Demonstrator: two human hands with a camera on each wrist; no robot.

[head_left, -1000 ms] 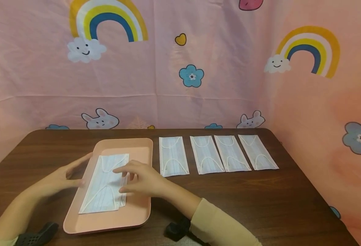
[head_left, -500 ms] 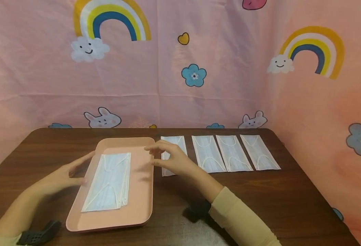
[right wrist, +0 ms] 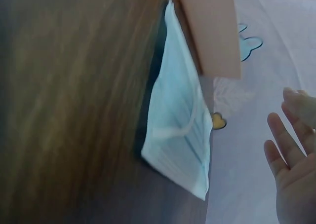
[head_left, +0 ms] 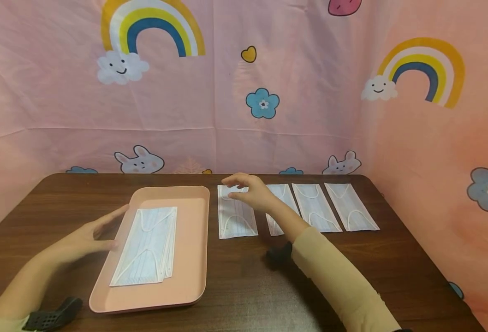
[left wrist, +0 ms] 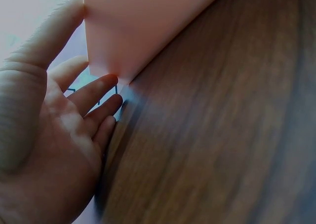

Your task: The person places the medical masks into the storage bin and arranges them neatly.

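A pink tray (head_left: 186,276) stands on the left half of the table, with a small overlapping stack of face masks (head_left: 144,249) lying in it. My left hand (head_left: 78,240) rests at the tray's left rim, thumb and fingertips touching its side with the fingers spread. Right of the tray, my right hand (head_left: 250,191) hovers over the top of the nearest loose face mask (head_left: 237,221), fingers relaxed and holding nothing. In the right wrist view that face mask (right wrist: 177,120) lies flat on the table, apart from the fingers.
Three more face masks lie in a row to the right, the middle one (head_left: 314,207) beside the far-right one (head_left: 352,207); the right forearm partly covers the first (head_left: 283,198). A pink printed cloth (head_left: 294,138) hangs behind and beside the brown table (head_left: 244,286).
My right hand has moved from above the stack in the tray, across the tray's right rim, to over the nearest loose mask. The left hand has stayed at the tray's side.
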